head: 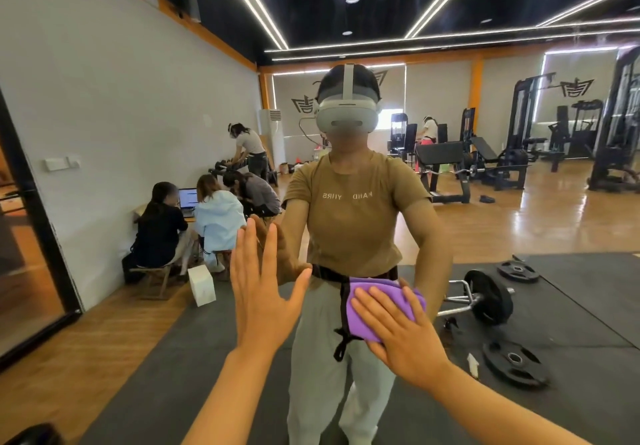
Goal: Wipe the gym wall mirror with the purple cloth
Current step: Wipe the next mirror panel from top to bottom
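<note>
Mirror (450, 202) fills nearly the whole view, flat glass. Left hand (259, 292) lies flat on it, fingers straight and spread, taking the space left of centre. Right hand (398, 330) presses cloth (381, 306) flat on the glass, low and right of centre. A narrow strip of bare glass separates the hands. Glass above both hands and far to the right is unobstructed. Black frame (38, 237) bounds the mirror at left.
</note>
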